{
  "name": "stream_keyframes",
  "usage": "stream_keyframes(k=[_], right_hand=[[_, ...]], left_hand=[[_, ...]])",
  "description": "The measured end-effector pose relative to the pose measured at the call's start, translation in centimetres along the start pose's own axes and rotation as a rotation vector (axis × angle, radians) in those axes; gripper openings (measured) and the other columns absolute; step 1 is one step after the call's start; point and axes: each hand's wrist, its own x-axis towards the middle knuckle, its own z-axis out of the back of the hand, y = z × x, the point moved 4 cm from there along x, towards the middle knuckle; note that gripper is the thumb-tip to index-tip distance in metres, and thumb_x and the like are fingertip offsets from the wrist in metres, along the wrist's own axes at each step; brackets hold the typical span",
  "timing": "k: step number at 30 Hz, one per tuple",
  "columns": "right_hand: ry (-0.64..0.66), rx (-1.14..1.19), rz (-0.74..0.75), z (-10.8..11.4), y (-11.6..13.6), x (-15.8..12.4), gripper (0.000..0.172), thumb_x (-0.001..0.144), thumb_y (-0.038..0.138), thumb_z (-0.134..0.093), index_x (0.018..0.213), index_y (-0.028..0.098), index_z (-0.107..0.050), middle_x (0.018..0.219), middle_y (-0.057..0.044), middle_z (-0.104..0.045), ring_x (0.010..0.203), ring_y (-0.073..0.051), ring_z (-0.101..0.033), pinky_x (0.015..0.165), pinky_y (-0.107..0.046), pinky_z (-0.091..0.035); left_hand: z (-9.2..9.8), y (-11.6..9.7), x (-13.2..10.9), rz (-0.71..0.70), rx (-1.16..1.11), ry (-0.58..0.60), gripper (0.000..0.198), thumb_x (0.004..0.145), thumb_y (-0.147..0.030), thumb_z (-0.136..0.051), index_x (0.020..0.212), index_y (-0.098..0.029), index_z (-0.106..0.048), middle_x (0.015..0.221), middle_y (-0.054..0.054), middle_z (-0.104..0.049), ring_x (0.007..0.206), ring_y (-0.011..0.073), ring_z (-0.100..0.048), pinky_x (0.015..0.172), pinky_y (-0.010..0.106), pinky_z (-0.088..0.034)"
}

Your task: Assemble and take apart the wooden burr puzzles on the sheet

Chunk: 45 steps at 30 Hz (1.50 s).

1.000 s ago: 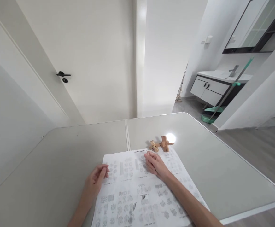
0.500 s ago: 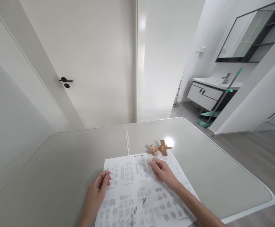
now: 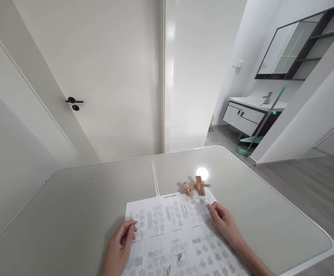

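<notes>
On my side, the left hand (image 3: pixel 122 241) is loosely curled at the left edge of the white printed paper sheet (image 3: pixel 158 245), the right hand (image 3: pixel 223 222) half-closed at its right edge — whether either grips it, I can't tell. Two brown wooden-block figures (image 3: pixel 200 186) sit at its top; the white cabinet (image 3: pixel 240 119) is closed — contents hidden.

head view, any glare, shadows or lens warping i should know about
Head view: a bright glare spot on the tabletop, just beyond the right wooden piece; head view: a soft shadow left of the left hand; head view: wide-angle slant on the door; head view: the paper sheet's small print is unreadable.
</notes>
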Motion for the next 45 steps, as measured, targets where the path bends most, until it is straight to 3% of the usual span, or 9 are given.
stream_keyframes(k=[15,20,24,29,33,38,41,45], right_hand=[[0.049,-0.052,-0.075,-0.6,-0.8,0.6,0.054,0.093,0.071,-0.053,0.068,0.024,-0.041,0.050,0.008,-0.039,0.049,-0.012,-0.031,0.052,-0.027,-0.030],[0.063,0.136,-0.231,0.2,-0.4,3.3,0.054,0.094,0.073,-0.047,0.072,0.024,-0.047,0.051,0.008,-0.042,0.047,-0.012,-0.036,0.048,-0.026,-0.030],[0.112,0.214,-0.344,0.3,0.3,6.1,0.056,0.089,0.076,-0.049,0.071,0.024,-0.047,0.048,0.009,-0.037,0.042,-0.011,-0.031,0.043,-0.025,-0.024],[0.106,0.216,-0.330,0.3,1.2,7.4,0.042,0.091,0.060,-0.051,0.070,0.024,-0.044,0.050,0.010,-0.036,0.043,-0.011,-0.029,0.044,-0.025,-0.024],[0.085,0.198,-0.292,0.5,2.3,5.5,0.039,0.094,0.054,-0.050,0.069,0.024,-0.043,0.051,0.009,-0.036,0.046,-0.011,-0.029,0.047,-0.026,-0.027],[0.090,0.053,-0.158,0.3,4.0,0.9,0.055,0.097,0.068,-0.042,0.063,0.025,-0.039,0.048,0.006,-0.038,0.048,-0.014,-0.036,0.053,-0.030,-0.036],[0.104,0.033,-0.171,-0.5,4.4,-1.8,0.059,0.095,0.076,-0.039,0.064,0.026,-0.041,0.042,0.006,-0.038,0.045,-0.015,-0.035,0.055,-0.031,-0.038],[0.297,0.071,-0.151,-3.0,5.2,-4.5,0.059,0.097,0.075,-0.038,0.066,0.025,-0.045,0.042,0.006,-0.043,0.046,-0.014,-0.038,0.060,-0.029,-0.041]], left_hand=[[0.2,0.1,0.1,0.044,-0.038,-0.019,0.049,0.089,-0.068,-0.056,0.096,-0.023,-0.074,0.081,0.005,-0.074,0.069,0.0210,-0.072,0.071,0.030,-0.064],[0.3,-0.3,0.0,0.039,-0.010,-0.010,0.052,0.088,-0.071,-0.055,0.093,-0.023,-0.074,0.079,0.006,-0.074,0.068,0.0215,-0.071,0.070,0.031,-0.064],[0.4,-0.5,0.1,0.038,-0.020,-0.027,0.055,0.087,-0.073,-0.055,0.092,-0.023,-0.074,0.078,0.006,-0.074,0.066,0.0214,-0.071,0.069,0.031,-0.064],[0.3,-0.5,0.1,0.042,-0.019,-0.024,0.048,0.088,-0.068,-0.057,0.093,-0.023,-0.074,0.079,0.005,-0.075,0.068,0.0208,-0.071,0.070,0.029,-0.063],[0.2,-0.1,0.1,0.037,-0.008,-0.010,0.049,0.090,-0.068,-0.055,0.095,-0.023,-0.074,0.079,0.005,-0.074,0.069,0.0203,-0.071,0.071,0.030,-0.063],[0.3,0.1,0.2,0.033,0.024,-0.016,0.051,0.087,-0.070,-0.056,0.096,-0.024,-0.075,0.080,0.006,-0.075,0.070,0.0221,-0.072,0.071,0.031,-0.063],[-0.3,-1.0,0.2,0.022,0.034,-0.012,0.048,0.088,-0.068,-0.056,0.096,-0.024,-0.074,0.082,0.006,-0.075,0.073,0.0226,-0.072,0.072,0.031,-0.062],[-3.0,-4.4,-0.3,0.010,-0.070,0.109,0.041,0.094,-0.061,-0.055,0.106,-0.024,-0.069,0.081,0.004,-0.070,0.070,0.0183,-0.065,0.062,0.024,-0.054]])
